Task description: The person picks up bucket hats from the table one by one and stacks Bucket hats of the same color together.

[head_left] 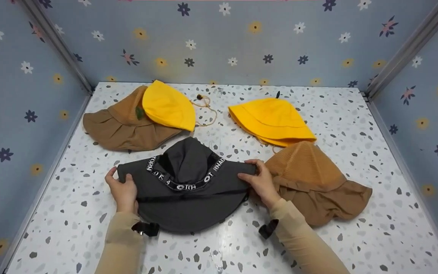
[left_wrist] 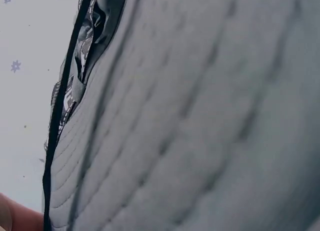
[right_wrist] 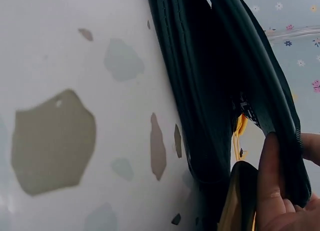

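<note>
A dark grey sun hat (head_left: 188, 209) with a wide brim and a black band of white lettering is spread between both hands, its crown toward the back. My left hand (head_left: 124, 190) grips the brim's left end, thumb on top. At the brim's right end my right hand (head_left: 261, 182) pinches the cloth between thumb and fingers. The left wrist view is filled by the hat's stitched brim (left_wrist: 165, 121), with a bit of a finger low at the left. In the right wrist view the fingers (right_wrist: 272, 181) hold the folded brim edge (right_wrist: 280, 106).
At the back left, a yellow hat (head_left: 169, 106) with a cord overlaps a brown hat (head_left: 127, 131). Another yellow hat (head_left: 272, 120) lies at the back right, touching a brown hat (head_left: 310, 171) beside my right hand. Flowered panels (head_left: 226, 42) enclose the speckled table (head_left: 219, 251).
</note>
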The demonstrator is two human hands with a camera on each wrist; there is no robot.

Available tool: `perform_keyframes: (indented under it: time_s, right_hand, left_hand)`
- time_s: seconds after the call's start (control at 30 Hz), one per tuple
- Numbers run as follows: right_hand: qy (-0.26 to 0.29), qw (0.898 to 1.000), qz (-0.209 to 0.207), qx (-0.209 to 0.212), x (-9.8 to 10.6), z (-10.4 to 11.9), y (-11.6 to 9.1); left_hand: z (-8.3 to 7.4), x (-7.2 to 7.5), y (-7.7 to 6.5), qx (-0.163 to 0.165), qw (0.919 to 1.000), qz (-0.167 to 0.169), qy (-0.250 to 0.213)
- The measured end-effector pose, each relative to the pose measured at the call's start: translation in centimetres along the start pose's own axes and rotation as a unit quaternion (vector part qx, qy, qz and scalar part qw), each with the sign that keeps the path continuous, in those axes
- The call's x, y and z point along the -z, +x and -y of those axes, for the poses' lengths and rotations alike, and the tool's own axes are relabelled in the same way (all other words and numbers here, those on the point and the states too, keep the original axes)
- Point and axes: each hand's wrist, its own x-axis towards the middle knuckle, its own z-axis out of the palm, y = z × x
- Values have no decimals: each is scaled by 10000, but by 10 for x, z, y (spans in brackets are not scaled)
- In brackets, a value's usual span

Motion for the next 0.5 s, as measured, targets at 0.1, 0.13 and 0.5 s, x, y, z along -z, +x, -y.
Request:
perform_keyframes:
  time_s: [0.1,0.13,0.5]
  right_hand:
    - [-477,9988,3,90,2,-2,1]
    - [-653,9978,1,107,3,-2,1]
    - [-1881,9817,144,272,3,-5,4]
  left_hand:
    - [-1,-3,-2,20,9983,-161,559]
    - [-2,-4,-4,11,9966,-223,796]
    - [-11,-41,-51,-1936,8748,1550,4163]
